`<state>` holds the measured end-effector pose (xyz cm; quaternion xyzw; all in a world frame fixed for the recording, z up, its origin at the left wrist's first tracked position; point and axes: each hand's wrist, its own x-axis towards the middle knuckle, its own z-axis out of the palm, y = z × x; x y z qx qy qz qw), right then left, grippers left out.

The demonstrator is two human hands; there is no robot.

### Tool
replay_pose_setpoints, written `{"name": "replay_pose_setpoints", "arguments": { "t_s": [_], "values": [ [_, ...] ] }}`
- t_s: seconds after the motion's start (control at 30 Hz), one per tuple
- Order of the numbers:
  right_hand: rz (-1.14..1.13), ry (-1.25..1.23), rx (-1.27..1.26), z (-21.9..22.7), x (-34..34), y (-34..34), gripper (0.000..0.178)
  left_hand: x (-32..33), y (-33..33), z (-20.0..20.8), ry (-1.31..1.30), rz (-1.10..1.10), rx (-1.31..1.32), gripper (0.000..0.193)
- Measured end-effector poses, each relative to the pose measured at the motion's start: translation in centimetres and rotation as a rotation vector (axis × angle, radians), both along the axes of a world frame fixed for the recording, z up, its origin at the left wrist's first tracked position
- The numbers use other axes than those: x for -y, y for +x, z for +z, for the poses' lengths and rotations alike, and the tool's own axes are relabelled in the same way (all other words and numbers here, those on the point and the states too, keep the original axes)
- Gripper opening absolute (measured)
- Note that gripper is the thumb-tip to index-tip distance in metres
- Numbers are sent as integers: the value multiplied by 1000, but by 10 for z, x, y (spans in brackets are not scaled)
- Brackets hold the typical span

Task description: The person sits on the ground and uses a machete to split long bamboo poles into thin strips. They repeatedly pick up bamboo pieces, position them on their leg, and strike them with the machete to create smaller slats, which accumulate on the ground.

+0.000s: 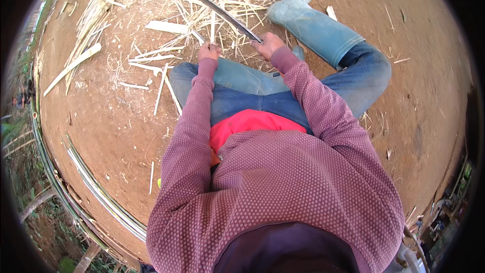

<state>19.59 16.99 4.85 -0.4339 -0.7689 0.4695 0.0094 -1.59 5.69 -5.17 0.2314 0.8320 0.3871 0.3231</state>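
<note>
My right hand (269, 46) is closed round the handle of a machete (227, 16). Its long dark blade slants up and to the left, over a heap of pale shavings. To the left of it, my left hand (209, 51) is closed on a thin bamboo strip (197, 36), whose end sticks out past the fingers. The blade and the strip appear apart. A wide pale split piece (166, 27) lies on the ground just beyond my left hand. My hands are in front of my bent legs, in blue-green rubber boots (318, 28).
Shavings and thin strips (237, 0) litter the brown dirt ground ahead. A bundle of split strips (93, 28) lies at the far left, with a curved pale slat (73, 69) beside it. Long green and white poles (96, 184) run along the lower left, near a bamboo edge (43, 141).
</note>
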Motion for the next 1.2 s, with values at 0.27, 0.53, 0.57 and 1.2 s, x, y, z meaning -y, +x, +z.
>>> {"name": "replay_pose_setpoints", "arguments": {
  "t_s": [0.27,0.53,0.57,1.2],
  "values": [
    [-63,642,-259,-12,18,-6,36,22,0,62,246,59,426,17],
    [136,653,-313,37,41,-7,27,38,41,143,254,-27,306,23],
    [155,650,-310,38,44,-7,27,39,44,146,233,-76,262,23],
    [368,620,-376,22,56,-11,24,81,60,160,360,58,694,26]
  ]
}}
